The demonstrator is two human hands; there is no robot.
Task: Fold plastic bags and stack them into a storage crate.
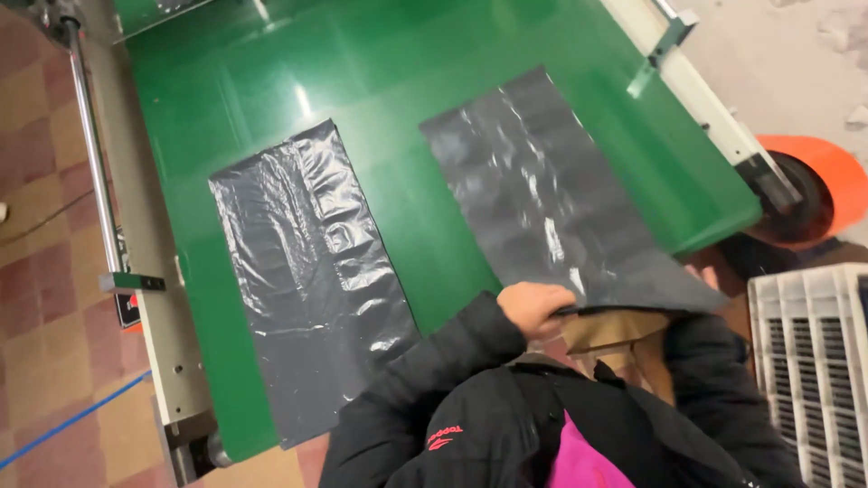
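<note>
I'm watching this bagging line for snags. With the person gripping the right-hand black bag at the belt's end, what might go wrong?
The left hand grips only one corner of the right black plastic bag, so the thin film may stretch or tear. The left black plastic bag already overhangs the green conveyor belt edge and might slide off toward the floor.

I count two dark grey plastic bags on the one green conveyor belt (398,81): the left bag (312,271) lying flat and the right bag (551,194) with its near edge off the belt. Two hands of mine are at that edge, my left hand (533,307) and my right hand (701,276), mostly hidden. One orange roll (827,172) and one white slatted crate (814,361) sit to my right.
</note>
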